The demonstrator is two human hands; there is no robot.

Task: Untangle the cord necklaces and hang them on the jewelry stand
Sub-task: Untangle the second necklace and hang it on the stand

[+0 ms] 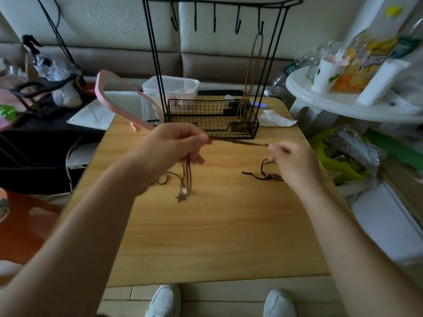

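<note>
Over the middle of the wooden table (206, 236), head view (the only view): a brown cord necklace (238, 142) is held stretched between both hands. The left hand (176, 145) is closed on it, thumb pinched against the fingers. A doubled length hangs below, ended by a star pendant (180, 198) at or just above the tabletop; contact cannot be told. The right hand (295, 165) is blurred. Its fingers are curled and the taut strand ends at its fingertips, so a pinch on the same cord is judged. A dark cord (263, 176) is seen on the table just beside the right hand, partly under it; whether it is also gripped cannot be told. At the far side the jewelry stand (206, 110) is set upright, with one hung necklace (253, 72) on its rightmost hook. The four hooks to the left are bare.

Step judged: untangling, the brown cord being drawn apart from the dark one. One necklace is hung; at least two are left. The next move calls for the brown loop to be freed fully, opened, raised clear of the table and passed over a bare hook, pendant downward, without the hung necklace being snagged.
</note>
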